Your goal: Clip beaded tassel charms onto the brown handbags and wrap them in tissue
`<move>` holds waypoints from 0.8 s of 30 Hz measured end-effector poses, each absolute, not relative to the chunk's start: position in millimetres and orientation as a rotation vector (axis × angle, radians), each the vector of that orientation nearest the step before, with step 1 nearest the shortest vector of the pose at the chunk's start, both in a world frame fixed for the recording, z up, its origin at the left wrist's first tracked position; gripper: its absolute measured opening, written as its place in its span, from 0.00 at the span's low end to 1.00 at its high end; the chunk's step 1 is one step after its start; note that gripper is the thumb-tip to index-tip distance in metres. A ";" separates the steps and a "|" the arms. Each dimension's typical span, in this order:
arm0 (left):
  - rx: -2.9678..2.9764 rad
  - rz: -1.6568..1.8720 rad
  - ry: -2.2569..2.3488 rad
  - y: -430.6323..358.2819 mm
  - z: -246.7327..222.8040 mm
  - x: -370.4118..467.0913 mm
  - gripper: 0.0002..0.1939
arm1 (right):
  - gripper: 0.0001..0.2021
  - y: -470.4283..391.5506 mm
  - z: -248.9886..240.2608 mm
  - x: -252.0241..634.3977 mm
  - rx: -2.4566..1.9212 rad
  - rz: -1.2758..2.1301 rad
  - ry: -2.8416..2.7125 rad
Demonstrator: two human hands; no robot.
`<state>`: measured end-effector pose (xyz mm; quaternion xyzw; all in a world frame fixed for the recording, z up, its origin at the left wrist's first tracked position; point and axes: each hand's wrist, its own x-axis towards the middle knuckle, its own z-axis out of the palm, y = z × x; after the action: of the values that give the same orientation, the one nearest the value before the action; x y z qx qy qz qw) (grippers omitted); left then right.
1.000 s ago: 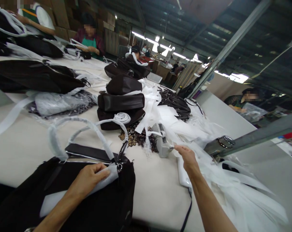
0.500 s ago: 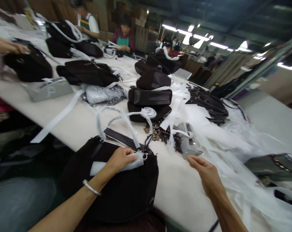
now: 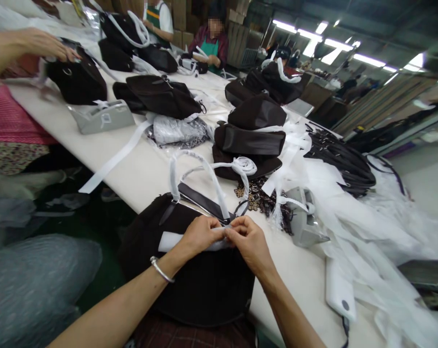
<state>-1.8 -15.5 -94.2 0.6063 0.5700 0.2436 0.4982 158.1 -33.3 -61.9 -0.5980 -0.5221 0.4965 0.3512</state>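
Observation:
A black handbag (image 3: 204, 285) rests at the table's near edge, its handles (image 3: 214, 181) wrapped in white and standing up. Across its upper front lies a white wrapping strip (image 3: 170, 241). My left hand (image 3: 200, 236) is closed on this strip, thumb and fingers pinched near its right end. Fingertips of my right hand (image 3: 250, 241) meet the left ones there and pinch the same end, beside the base of a handle. Whether a small piece of tape is between the fingers cannot be seen.
A grey tape dispenser (image 3: 304, 224) stands to the right, near chain pieces (image 3: 258, 195), white strips (image 3: 349, 237) and a white corded device (image 3: 338, 290). Black bags (image 3: 250, 140) are stacked ahead. At left, a co-worker's hand (image 3: 48, 46) touches another bag, near a second dispenser (image 3: 103, 118).
My right hand has moved left from beside the tape dispenser to the strip's end at my left hand. The camera view has shifted left, showing more of the co-worker.

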 end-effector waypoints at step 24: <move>1.776 0.655 1.491 -31.3 -78.9 -3.3 0.08 | 0.06 -30.0 -88.3 165.2 -1.115 0.212 -2.080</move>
<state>-3.3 -31.3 -78.9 0.6882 0.5777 0.2540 0.3579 165.2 -30.0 -88.3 -0.4359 -0.8132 0.0831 0.3765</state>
